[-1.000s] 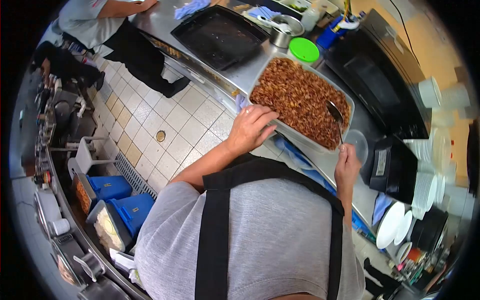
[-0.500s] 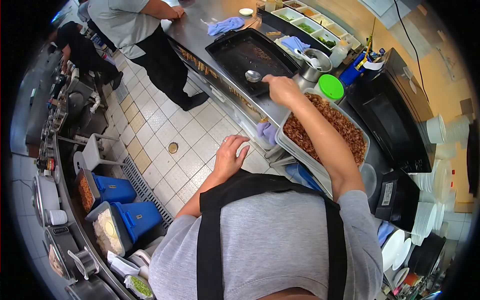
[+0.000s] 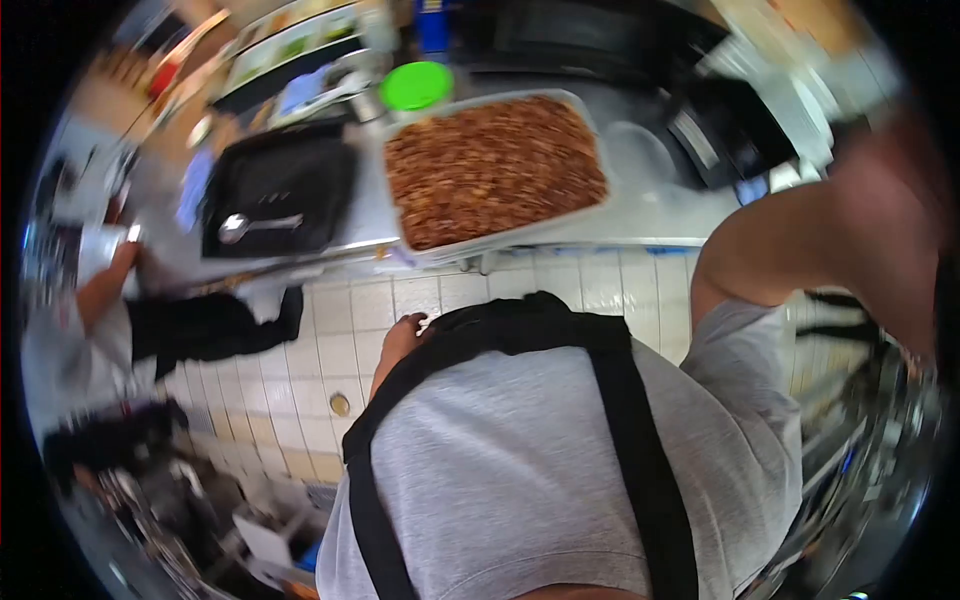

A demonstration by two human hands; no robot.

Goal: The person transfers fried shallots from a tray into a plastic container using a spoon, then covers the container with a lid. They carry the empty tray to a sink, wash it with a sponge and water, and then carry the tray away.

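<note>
My left hand hangs low at the front of my black apron. Its fingers look loosely apart with nothing in them, though the apron partly hides them. My right arm is raised out to the right, and my right hand is a smear at the edge of view, so its fingers cannot be made out. On the counter, a metal spoon lies in the black tray, away from both hands. Beside that tray stands a clear plastic tub full of chopped brown food.
Behind the tub are a green lid and a dark microwave. A black box stands at the right on the steel counter. Another person in dark trousers is at the left. Tiled floor lies below.
My right hand has let go of the spoon, now in the black tray, and swung far right. My left hand has dropped closer to my apron. The view has turned right.
</note>
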